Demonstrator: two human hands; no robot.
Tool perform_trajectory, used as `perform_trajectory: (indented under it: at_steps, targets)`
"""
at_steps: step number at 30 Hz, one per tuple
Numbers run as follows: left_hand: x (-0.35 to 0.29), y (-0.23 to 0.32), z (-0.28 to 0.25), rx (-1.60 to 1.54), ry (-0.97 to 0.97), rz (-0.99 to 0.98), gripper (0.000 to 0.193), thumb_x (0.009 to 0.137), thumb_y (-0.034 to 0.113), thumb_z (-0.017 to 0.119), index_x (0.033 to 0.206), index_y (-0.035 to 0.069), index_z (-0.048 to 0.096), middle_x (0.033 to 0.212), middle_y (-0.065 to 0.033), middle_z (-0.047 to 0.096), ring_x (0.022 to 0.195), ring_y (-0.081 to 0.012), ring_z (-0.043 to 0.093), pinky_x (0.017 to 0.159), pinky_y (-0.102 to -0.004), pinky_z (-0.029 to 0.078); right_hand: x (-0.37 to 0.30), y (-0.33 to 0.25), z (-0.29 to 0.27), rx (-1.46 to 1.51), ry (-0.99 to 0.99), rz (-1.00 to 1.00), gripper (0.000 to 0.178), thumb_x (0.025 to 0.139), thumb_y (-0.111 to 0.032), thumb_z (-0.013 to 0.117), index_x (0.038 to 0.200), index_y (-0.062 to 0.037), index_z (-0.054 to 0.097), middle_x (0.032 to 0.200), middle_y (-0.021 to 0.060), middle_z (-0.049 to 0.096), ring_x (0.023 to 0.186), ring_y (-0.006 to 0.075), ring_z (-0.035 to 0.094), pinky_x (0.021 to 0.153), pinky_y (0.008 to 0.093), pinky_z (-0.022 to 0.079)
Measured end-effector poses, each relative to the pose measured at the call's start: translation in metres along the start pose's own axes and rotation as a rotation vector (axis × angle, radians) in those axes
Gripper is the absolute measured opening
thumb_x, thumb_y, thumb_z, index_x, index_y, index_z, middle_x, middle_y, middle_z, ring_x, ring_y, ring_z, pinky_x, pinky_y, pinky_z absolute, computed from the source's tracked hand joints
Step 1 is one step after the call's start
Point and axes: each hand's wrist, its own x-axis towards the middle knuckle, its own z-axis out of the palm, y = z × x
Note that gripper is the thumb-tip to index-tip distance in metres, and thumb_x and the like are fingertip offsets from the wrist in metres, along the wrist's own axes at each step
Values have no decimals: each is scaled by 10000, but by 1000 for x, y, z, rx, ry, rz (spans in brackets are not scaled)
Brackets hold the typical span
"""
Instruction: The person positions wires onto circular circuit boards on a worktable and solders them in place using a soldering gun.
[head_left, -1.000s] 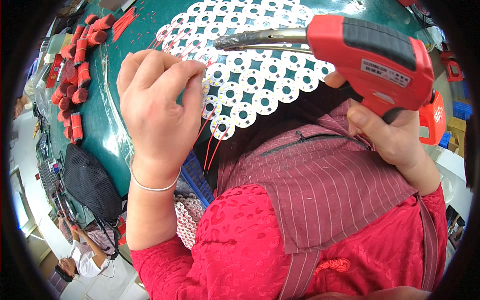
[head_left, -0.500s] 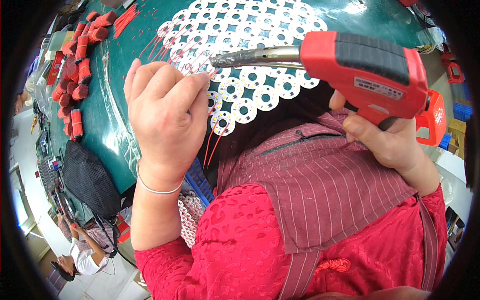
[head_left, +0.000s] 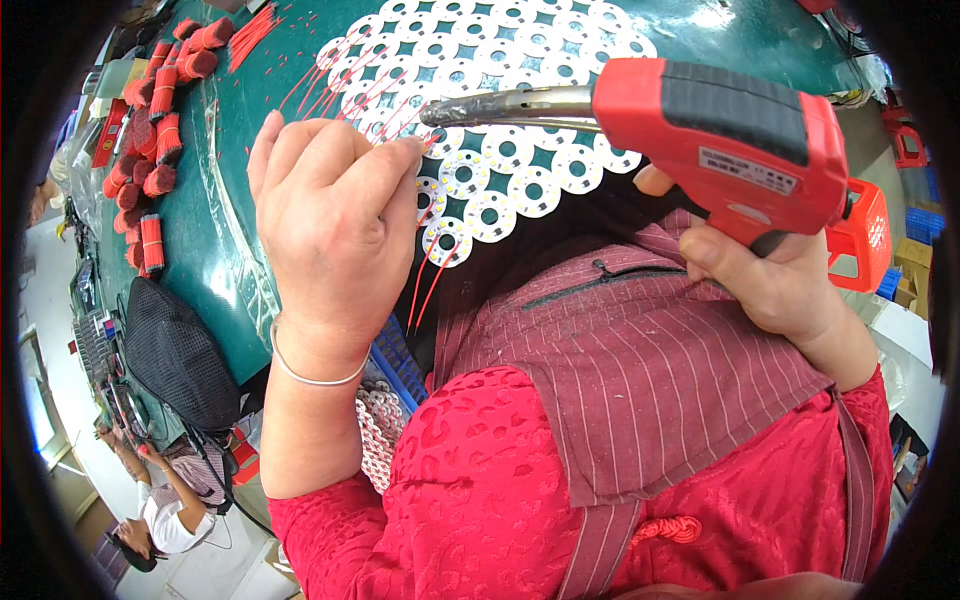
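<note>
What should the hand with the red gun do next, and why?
Perhaps the right hand could gently bring the dark tip of the soldering gun toward the white ring-shaped boards, because it shows close beside the curled left hand, and red wires lie across and hang off boards there. I can't tell whether it touches one.

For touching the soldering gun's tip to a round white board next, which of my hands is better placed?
Likely the right hand: it holds the soldering gun, whose dark tip is over the round white boards. The left hand sits close to that tip but doesn't hold the gun.
</note>
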Motion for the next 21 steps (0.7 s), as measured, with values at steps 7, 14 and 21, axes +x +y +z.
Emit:
perform_trajectory:
  at_steps: [7, 14, 21]
  targets:
    - [1, 1, 0, 11, -5, -3, 109, 724, 35, 769, 790, 87, 700, 670, -38, 517, 705, -232, 548, 926, -442, 456, -1, 4, -1, -69, -21, 75, 402, 897, -15, 656, 1274, 28, 523, 1060, 127, 627, 754, 109, 606, 630, 230, 531]
    - [1, 1, 0, 23, -8, -1, 112, 715, 32, 765, 792, 88, 703, 670, -40, 515, 704, -230, 549, 926, -442, 458, -1, 4, 0, -40, 8, 83, 408, 901, -21, 651, 1280, 41, 515, 1134, 167, 626, 716, 105, 603, 623, 224, 531]
    - [2, 0, -1, 27, -34, 0, 116, 723, 32, 758, 810, 95, 714, 677, -36, 528, 706, -229, 553, 925, -454, 461, -3, 3, -4, 129, 63, 31, 343, 882, -1, 703, 1213, 0, 616, 1162, 105, 692, 783, 62, 613, 620, 210, 506]
